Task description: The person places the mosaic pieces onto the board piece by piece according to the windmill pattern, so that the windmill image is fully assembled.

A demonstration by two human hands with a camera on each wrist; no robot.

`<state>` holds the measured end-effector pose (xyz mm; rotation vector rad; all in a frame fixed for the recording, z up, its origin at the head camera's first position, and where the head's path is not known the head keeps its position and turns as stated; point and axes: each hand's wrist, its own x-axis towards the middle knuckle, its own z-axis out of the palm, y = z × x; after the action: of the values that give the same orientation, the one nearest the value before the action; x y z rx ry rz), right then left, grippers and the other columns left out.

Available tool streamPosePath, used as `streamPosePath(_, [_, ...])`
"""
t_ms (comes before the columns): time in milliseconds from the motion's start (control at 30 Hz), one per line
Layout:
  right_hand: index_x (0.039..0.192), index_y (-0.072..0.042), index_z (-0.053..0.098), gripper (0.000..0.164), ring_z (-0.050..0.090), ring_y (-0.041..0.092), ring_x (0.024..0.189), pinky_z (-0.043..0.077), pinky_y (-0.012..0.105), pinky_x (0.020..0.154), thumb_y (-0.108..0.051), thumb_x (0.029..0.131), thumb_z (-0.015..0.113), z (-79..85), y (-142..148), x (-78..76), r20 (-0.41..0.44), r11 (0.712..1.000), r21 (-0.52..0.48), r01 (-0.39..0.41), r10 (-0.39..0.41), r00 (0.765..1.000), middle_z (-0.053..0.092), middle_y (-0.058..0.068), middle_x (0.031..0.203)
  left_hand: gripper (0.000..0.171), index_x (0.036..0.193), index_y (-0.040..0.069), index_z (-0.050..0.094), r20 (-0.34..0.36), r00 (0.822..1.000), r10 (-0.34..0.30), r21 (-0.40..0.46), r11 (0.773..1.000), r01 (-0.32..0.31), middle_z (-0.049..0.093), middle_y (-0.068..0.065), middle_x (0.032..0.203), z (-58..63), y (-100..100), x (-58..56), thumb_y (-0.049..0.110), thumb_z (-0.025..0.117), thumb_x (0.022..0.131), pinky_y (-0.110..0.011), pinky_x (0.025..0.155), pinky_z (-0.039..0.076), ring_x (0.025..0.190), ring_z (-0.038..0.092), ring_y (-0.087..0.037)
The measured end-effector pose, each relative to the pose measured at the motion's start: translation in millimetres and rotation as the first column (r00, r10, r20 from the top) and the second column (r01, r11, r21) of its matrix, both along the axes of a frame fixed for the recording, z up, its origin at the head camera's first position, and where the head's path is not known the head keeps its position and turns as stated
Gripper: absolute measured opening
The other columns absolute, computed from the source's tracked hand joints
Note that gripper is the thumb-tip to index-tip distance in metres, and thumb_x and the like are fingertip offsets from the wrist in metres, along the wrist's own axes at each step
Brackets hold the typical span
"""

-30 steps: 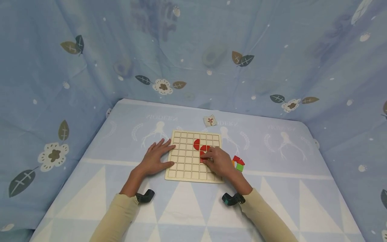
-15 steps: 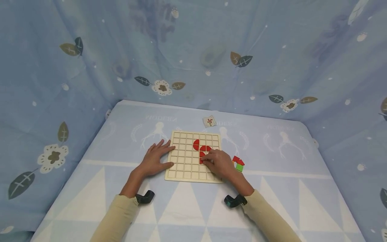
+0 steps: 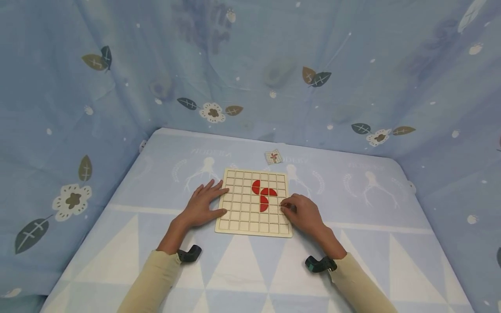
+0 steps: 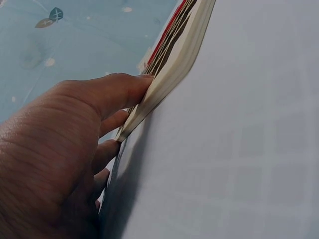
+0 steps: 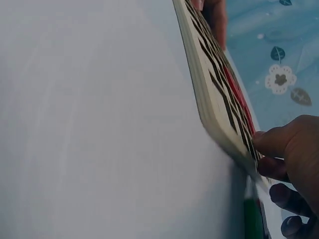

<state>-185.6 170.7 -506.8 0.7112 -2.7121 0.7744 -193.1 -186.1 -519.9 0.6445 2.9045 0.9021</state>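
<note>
A pale wooden grid board (image 3: 242, 216) lies flat on the table. My left hand (image 3: 200, 208) rests at its left edge, fingers spread, the thumb touching the rim in the left wrist view. Red half-round shapes sit in the grid: one upper left (image 3: 256, 187), one to its right (image 3: 268, 191), and one below (image 3: 264, 204). My right hand (image 3: 305, 214) hovers over the board's right edge, with thumb and forefinger bent near each other and no piece visible between them. A green block (image 5: 252, 217) shows beneath this hand in the right wrist view; the head view hides it.
A small pattern card (image 3: 273, 156) with a red figure on a grid lies behind the board. The table cloth (image 3: 242, 269) has pale triangles. A blue patterned curtain (image 3: 250, 65) encloses the back and sides.
My right hand has let go of the lowest red piece and moved right to the board's edge, now covering the loose coloured pieces there. The left hand stays put.
</note>
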Motion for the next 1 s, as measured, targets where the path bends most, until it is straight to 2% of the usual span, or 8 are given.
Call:
streamPosePath(167, [0.093,-0.013,0.076,0.011,0.049,0.009,0.067,0.044,0.028,0.056,-0.013,0.082,0.08,-2.2,17,0.8,-0.065,0.998,0.006,0.067,-0.067,0.996,0.061,-0.006,0.081,0.069,0.147,0.018,0.049,-0.006,1.0,-0.001,-0.001,1.0,0.001,0.029,-0.006,0.159,0.9,-2,-0.5,0.041,0.072,0.086,-0.05,0.117,0.004,0.149,0.011,-0.027])
streamPosePath(400, [0.113,-0.004,0.073,0.04,0.055,0.027,0.088,0.05,0.038,0.064,-0.018,0.077,0.085,-3.7,37,7.6,-0.066,0.972,0.05,0.231,-0.228,0.971,0.062,0.012,0.105,0.069,0.147,0.018,0.049,-0.016,1.0,-0.023,0.01,1.0,0.023,0.029,-0.007,0.159,0.1,-4,-0.9,0.043,0.071,0.087,-0.051,0.117,0.005,0.149,0.012,-0.029])
streamPosePath(467, [0.115,-0.003,0.072,0.042,0.056,0.031,0.093,0.052,0.041,0.067,-0.019,0.077,0.084,-2.7,41,10.1,-0.043,0.961,0.066,0.267,-0.265,0.963,0.061,0.015,0.109,0.069,0.147,0.018,0.049,-0.018,0.999,-0.026,0.01,1.0,0.027,0.029,-0.007,0.159,-0.1,-4,-0.9,0.044,0.071,0.087,-0.052,0.117,0.005,0.148,0.012,-0.029])
streamPosePath(600, [0.108,0.002,0.074,0.033,0.059,0.031,0.088,0.053,0.044,0.067,-0.014,0.08,0.081,2.3,46,13.1,0.038,0.956,0.059,0.286,-0.289,0.957,0.063,0.017,0.104,0.069,0.147,0.017,0.049,-0.015,1.0,-0.026,0.009,1.0,0.027,0.029,-0.007,0.159,0.4,-3,-0.4,0.043,0.071,0.087,-0.052,0.117,0.005,0.148,0.012,-0.029])
streamPosePath(800, [0.102,0.001,0.075,0.022,0.059,0.022,0.074,0.05,0.036,0.063,-0.007,0.081,0.076,7.7,48,11.0,0.153,0.957,0.027,0.287,-0.288,0.945,0.066,0.011,0.093,0.068,0.147,0.016,0.049,-0.019,0.999,-0.026,0.012,1.0,0.026,0.029,-0.008,0.158,2.2,-4,0.0,0.041,0.072,0.087,-0.052,0.117,0.005,0.148,0.013,-0.03])
streamPosePath(1000, [0.112,-0.003,0.071,0.031,0.052,0.018,0.069,0.043,0.031,0.058,-0.007,0.082,0.073,10.1,46,6.4,0.24,0.959,0.041,0.279,-0.28,0.929,0.062,0.002,0.08,0.068,0.147,0.016,0.049,-0.011,1.0,-0.028,0.007,1.0,0.028,0.029,-0.007,0.158,2.3,-3,0.4,0.041,0.071,0.087,-0.052,0.117,0.006,0.148,0.013,-0.03])
